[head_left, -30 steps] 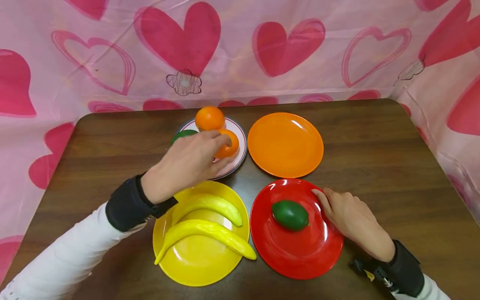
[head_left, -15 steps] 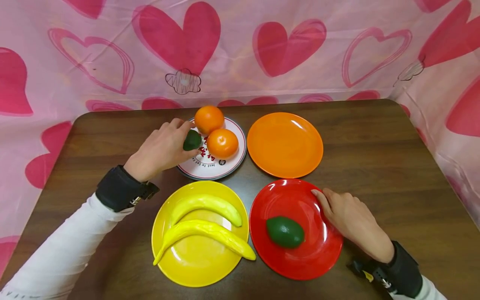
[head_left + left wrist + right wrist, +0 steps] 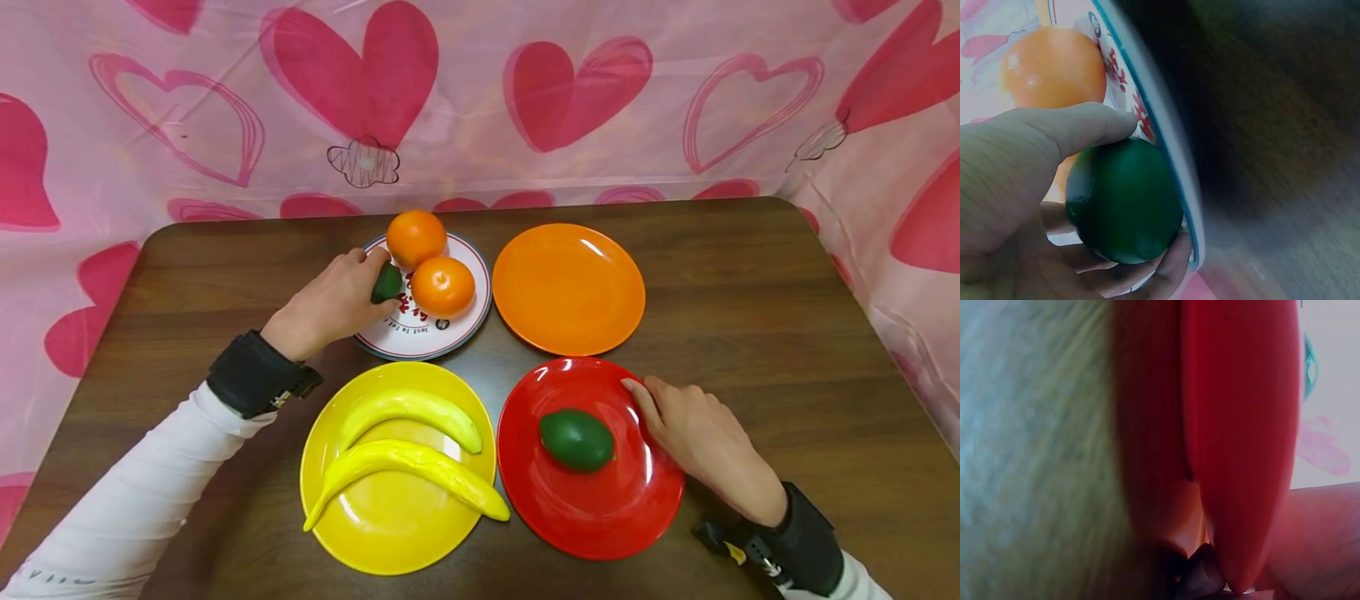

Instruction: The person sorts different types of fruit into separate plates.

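Observation:
My left hand (image 3: 333, 300) curls round a dark green oval fruit (image 3: 1125, 200) at the left side of the white patterned plate (image 3: 412, 340). In the left wrist view the thumb lies on one side of the fruit and the fingers on the other, close to the plate's rim. Two oranges (image 3: 442, 287) sit beside it on that plate. My right hand (image 3: 701, 433) pinches the right rim of the red plate (image 3: 585, 521), thumb on top and fingers partly hidden beneath. A similar green fruit (image 3: 577, 440) lies on the red plate.
Front left, a yellow plate (image 3: 397, 542) carries two bananas (image 3: 420, 467), one reaching over its right rim. An orange plate (image 3: 568, 287) stands behind the red one. All rest on a brown wooden table (image 3: 750, 292) backed by a pink heart-patterned cloth (image 3: 472, 100).
My left hand has moved left from over the front orange and taken hold of the green fruit. The other green fruit rocked toward me and partly back. My right hand stays at the red rim.

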`<state>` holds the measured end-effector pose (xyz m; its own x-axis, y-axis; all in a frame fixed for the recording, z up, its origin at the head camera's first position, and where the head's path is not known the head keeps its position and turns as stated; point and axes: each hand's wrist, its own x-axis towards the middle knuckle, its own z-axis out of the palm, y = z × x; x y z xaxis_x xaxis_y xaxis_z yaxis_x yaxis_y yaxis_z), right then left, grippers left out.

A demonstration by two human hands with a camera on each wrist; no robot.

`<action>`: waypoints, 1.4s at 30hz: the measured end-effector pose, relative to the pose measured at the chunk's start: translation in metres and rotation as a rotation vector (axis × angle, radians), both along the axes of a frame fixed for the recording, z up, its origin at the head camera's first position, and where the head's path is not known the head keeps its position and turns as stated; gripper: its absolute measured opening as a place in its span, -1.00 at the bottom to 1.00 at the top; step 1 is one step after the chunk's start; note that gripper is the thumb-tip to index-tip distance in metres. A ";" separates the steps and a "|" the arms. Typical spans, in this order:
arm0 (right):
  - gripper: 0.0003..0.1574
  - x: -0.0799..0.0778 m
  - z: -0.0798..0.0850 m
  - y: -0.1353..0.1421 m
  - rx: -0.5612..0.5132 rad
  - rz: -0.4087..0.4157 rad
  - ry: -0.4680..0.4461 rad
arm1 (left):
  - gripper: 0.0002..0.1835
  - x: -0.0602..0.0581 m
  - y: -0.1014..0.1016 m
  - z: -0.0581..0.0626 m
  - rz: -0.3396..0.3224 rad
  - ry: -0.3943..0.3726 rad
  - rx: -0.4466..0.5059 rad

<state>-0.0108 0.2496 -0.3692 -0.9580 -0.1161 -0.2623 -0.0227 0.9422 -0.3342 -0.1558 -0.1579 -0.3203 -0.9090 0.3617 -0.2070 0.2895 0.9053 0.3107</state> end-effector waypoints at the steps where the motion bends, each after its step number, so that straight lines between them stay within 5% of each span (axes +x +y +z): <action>1: -0.26 0.000 0.000 0.000 0.000 0.001 0.007 | -0.21 0.000 0.000 -0.001 0.003 0.001 -0.003; 14: -0.31 -0.001 0.000 0.000 -0.033 -0.003 -0.050 | -0.19 0.003 -0.004 0.012 0.006 0.004 0.020; 21: -0.31 -0.001 -0.001 -0.001 -0.029 0.001 -0.020 | -0.31 0.016 0.006 0.030 -0.068 0.125 0.049; 31: -0.31 -0.001 -0.001 0.000 -0.018 0.007 -0.014 | -0.47 0.041 0.051 0.047 -0.340 0.318 0.214; 38: -0.31 -0.002 0.000 0.000 -0.031 0.005 -0.032 | -0.52 0.056 0.100 0.046 -0.502 0.290 0.265; 42: -0.31 -0.002 -0.001 0.000 -0.026 0.008 -0.049 | -0.46 0.064 0.125 0.038 -0.606 0.242 0.192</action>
